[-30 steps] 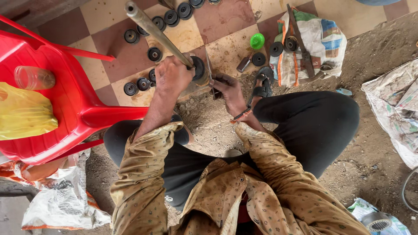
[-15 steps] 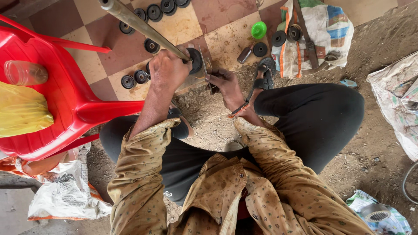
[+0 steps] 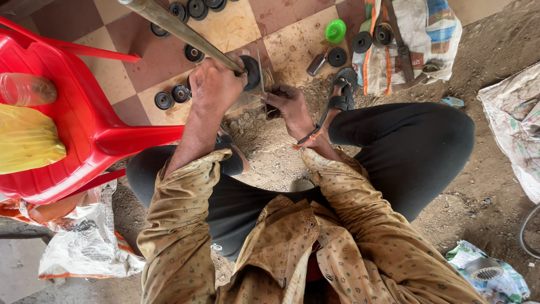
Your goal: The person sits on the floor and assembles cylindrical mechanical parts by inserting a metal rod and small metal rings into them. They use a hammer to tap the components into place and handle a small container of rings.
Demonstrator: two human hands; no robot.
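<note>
Far left: a red plastic chair (image 3: 84, 129) stood on the tiled floor (image 3: 225, 28), with a yellow bag (image 3: 25, 141) and a clear bottle (image 3: 25, 89) on its seat. A printed white sack (image 3: 84, 247) lay crumpled below it.

Left of centre: several black rubber discs (image 3: 171, 97) lay scattered on the tiles. The left hand (image 3: 216, 84) was wrapped tight around the lower end of a long metal pipe (image 3: 180, 31), fingers closed on it. The pipe rose slanting toward the upper left, and its lower end met a black disc (image 3: 251, 72) on the ground.

Centre: the right hand (image 3: 289, 104) sat just beside the left, fingertips pinched together on a thin upright metal blade (image 3: 260, 70) standing next to that disc. The ground under both hands was sandy dirt.

Right: a green cap (image 3: 336, 31), more discs (image 3: 337, 56) and a striped woven bag (image 3: 416, 39) lay beyond the person's black-trousered knee (image 3: 416, 146). Newspaper (image 3: 514, 124) was spread at the far right.
</note>
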